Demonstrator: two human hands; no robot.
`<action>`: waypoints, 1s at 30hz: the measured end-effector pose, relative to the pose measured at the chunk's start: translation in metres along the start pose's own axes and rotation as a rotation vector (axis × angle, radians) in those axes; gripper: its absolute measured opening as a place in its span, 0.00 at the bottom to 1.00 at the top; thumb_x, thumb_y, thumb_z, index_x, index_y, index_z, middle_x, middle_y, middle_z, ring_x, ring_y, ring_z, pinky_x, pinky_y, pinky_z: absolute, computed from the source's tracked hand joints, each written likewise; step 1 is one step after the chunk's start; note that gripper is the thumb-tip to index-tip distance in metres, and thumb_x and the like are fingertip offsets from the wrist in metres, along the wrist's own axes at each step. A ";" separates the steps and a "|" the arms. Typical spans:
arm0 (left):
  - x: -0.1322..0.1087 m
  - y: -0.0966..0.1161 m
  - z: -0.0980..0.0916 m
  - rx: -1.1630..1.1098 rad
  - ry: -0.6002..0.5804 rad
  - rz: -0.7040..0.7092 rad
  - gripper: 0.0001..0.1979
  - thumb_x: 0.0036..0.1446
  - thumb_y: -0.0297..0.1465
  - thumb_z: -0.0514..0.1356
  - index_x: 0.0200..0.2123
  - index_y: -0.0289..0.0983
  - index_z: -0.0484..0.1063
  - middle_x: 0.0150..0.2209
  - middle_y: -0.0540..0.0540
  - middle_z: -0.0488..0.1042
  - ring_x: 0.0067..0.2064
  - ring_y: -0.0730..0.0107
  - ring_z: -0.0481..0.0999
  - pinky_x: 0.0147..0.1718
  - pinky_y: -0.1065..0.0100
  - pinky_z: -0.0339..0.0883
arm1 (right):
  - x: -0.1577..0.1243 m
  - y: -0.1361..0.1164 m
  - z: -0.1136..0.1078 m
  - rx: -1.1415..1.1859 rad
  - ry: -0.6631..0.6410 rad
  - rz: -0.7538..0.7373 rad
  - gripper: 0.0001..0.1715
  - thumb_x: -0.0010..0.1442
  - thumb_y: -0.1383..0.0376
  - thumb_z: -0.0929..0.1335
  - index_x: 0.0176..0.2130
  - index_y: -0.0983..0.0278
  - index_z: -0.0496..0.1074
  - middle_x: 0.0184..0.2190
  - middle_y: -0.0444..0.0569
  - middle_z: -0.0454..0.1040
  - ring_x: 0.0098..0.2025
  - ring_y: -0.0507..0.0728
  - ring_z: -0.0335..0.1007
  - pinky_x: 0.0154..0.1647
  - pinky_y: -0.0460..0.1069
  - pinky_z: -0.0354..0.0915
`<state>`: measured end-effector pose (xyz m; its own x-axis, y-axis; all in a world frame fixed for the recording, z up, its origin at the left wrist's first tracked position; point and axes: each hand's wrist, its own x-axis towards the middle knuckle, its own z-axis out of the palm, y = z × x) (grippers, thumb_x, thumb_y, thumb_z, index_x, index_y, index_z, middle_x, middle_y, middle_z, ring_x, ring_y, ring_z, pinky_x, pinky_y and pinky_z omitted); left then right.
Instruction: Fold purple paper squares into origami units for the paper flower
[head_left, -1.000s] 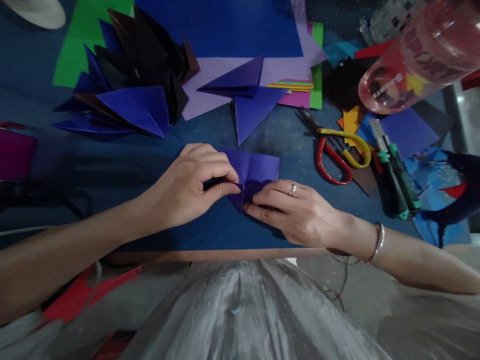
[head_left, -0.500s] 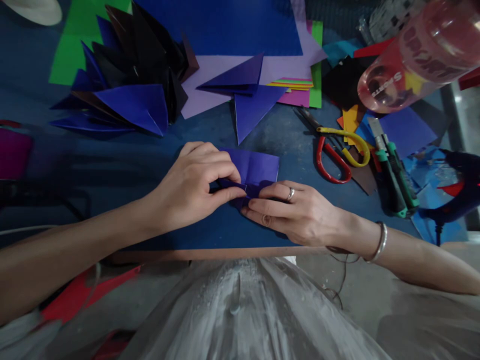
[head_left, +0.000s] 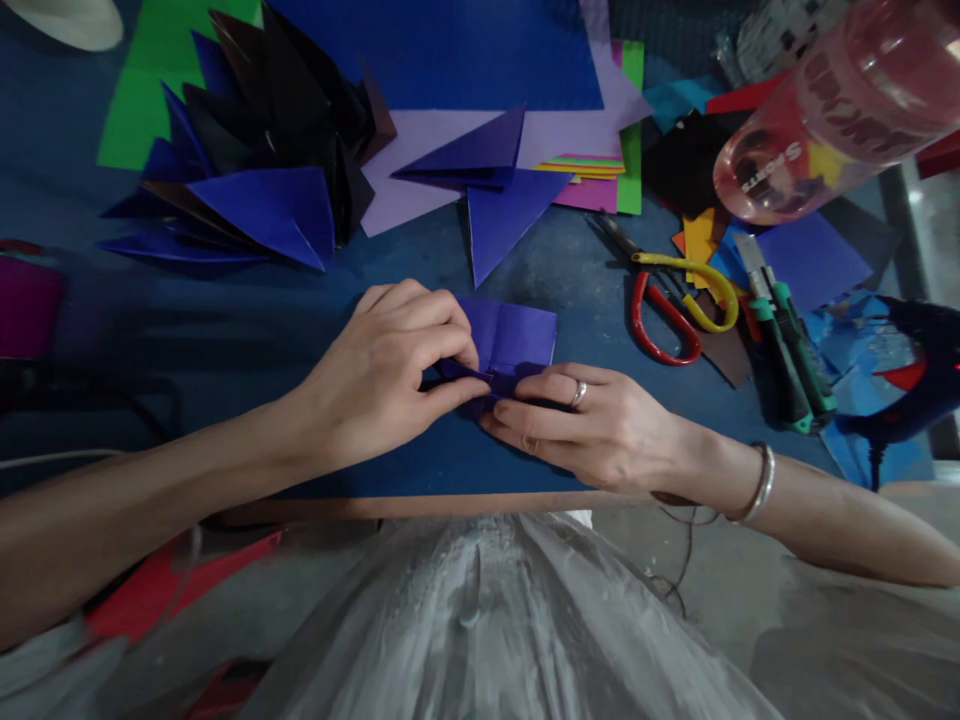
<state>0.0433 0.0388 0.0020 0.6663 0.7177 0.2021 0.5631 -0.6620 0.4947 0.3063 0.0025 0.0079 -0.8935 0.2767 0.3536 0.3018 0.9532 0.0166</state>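
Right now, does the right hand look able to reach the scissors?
Probably yes: the scissors lie near the right hand with nothing visible standing between them, though that hand is occupied at the purple paper.

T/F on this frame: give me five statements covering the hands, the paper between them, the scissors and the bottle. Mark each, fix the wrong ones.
1. The left hand pinches the purple paper between thumb and fingers. True.
2. The right hand wears a ring. True.
3. The pink bottle is nearer the picture's top edge than the scissors. True.
4. Both scissors handles are yellow. False: one is red, one yellow.
5. The scissors are nearer the left hand than the right hand. False: they lie nearer the right hand.
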 end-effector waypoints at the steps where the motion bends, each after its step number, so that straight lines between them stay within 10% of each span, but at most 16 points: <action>1: 0.000 0.001 0.000 0.003 0.004 -0.006 0.10 0.70 0.37 0.62 0.35 0.42 0.74 0.40 0.48 0.77 0.44 0.57 0.73 0.46 0.54 0.61 | 0.000 0.000 0.000 -0.002 -0.006 -0.002 0.17 0.78 0.73 0.62 0.55 0.67 0.79 0.54 0.48 0.83 0.53 0.53 0.77 0.49 0.49 0.76; 30: 0.003 0.004 -0.002 -0.017 -0.044 -0.080 0.07 0.64 0.34 0.60 0.32 0.44 0.73 0.41 0.48 0.77 0.47 0.55 0.74 0.49 0.51 0.62 | -0.001 -0.002 0.012 0.232 -0.021 0.147 0.23 0.75 0.75 0.61 0.64 0.69 0.73 0.51 0.54 0.81 0.54 0.59 0.71 0.52 0.55 0.74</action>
<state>0.0465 0.0394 0.0064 0.6405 0.7579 0.1237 0.6076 -0.5987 0.5220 0.3028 0.0016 -0.0038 -0.8533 0.4141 0.3168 0.3464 0.9044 -0.2491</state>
